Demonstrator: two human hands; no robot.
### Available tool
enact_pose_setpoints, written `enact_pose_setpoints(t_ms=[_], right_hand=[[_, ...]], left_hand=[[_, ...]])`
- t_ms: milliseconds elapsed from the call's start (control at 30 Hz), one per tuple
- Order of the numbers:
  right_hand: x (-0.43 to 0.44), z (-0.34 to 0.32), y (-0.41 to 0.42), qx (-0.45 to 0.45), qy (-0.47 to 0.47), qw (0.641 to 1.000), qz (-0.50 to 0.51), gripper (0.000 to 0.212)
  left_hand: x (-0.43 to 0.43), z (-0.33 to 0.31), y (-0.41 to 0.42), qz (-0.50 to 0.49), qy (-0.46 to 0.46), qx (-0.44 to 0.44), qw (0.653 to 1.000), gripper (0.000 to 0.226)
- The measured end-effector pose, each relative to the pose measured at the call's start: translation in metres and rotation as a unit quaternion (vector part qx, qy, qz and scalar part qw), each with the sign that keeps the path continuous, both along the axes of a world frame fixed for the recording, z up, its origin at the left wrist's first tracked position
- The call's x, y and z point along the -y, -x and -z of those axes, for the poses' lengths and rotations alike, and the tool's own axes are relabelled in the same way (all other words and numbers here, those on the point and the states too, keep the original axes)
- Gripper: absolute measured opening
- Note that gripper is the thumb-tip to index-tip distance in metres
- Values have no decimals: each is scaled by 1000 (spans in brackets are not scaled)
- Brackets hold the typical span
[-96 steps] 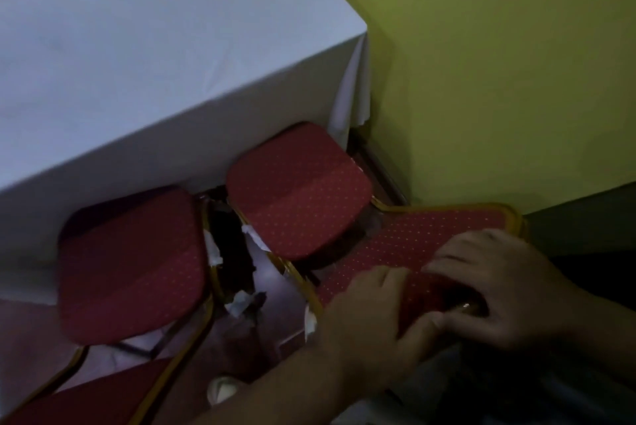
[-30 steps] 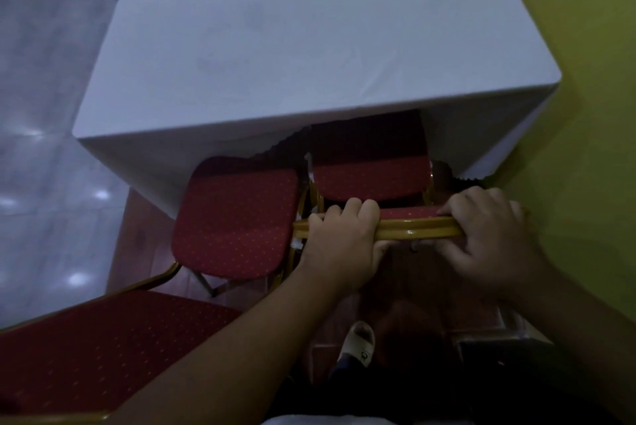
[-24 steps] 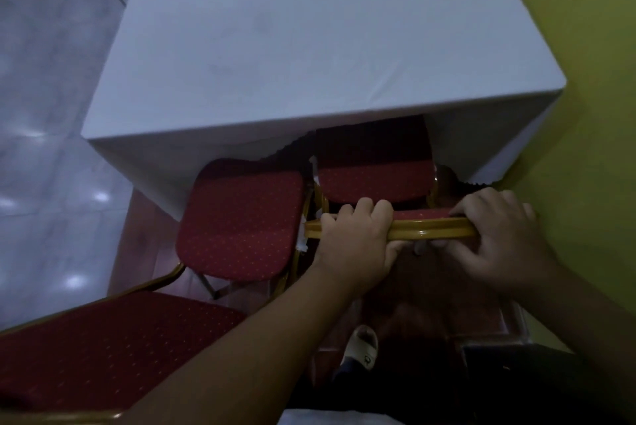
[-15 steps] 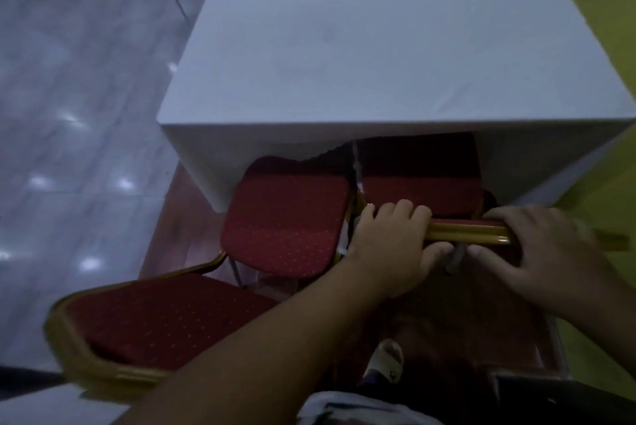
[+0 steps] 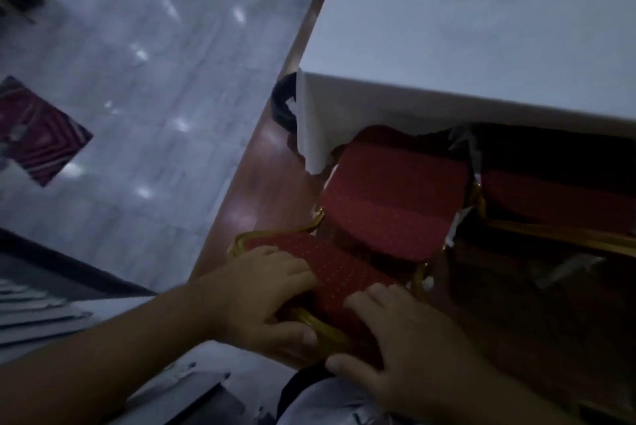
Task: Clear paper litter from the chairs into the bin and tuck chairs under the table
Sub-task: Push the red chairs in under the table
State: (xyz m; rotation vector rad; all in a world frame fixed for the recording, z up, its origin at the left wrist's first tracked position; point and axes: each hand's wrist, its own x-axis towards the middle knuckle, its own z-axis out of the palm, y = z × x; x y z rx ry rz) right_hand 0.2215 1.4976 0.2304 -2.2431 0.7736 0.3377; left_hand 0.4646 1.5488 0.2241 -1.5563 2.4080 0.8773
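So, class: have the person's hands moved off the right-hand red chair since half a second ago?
Yes. Both the left hand and right hand now grip the left red chair's backrest, farther from the yellow wall.

A pale glossy tiled floor [image 5: 130, 87] with light glints meets a reddish-brown strip [image 5: 254, 190] beside it, a red striped mat [image 5: 34, 132] lies at far left, and grey slatted steps [image 5: 31, 307] show lower left.
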Motion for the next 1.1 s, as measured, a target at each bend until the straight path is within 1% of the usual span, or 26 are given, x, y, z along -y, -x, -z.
enact_pose_setpoints(t_ms=[67,100,200,300,367,467,533,600,700,800,867,933,1000,1033,1100], right_hand=[[-6,8,-18,-20,-23,998,-48,61],[-6,13,-22,-14,-14,998,-55,58],[-6,26,-23,-3,13,998,-65,52],[-7,31,-23,12,78,993,-88,42],[-2,33,-25,18,83,991,-106,39],[18,32,-30,11,94,986,-135,40],[34,29,-30,12,97,986,-133,39],[48,24,-25,18,102,987,-123,34],[63,25,-6,7,136,984,-115,32],[67,32,23,-14,175,981,-76,43],[61,37,43,-11,201,979,-3,50],[49,41,60,12,212,972,99,50],[36,47,70,26,224,956,188,46],[32,50,74,22,233,948,215,44],[28,56,79,13,253,937,239,43]], left_hand=[[-13,14,-16,2,7,-25,1000,61],[-16,21,-20,11,25,-25,999,63],[-12,37,-21,46,61,-19,997,61],[-9,42,-23,56,85,-37,994,57],[-5,43,-25,45,100,-46,993,52],[10,43,-27,19,129,-45,990,44],[23,43,-25,6,153,-42,987,44],[34,41,-19,-7,169,-42,985,46],[46,40,-1,-22,181,-41,982,47],[53,42,24,-46,196,-37,979,48],[56,44,42,-65,205,-32,976,49],[59,47,59,-81,215,-28,973,48],[61,48,73,-93,225,-18,970,47],[61,49,79,-96,229,-14,969,46],[61,50,88,-101,234,-11,967,47]])
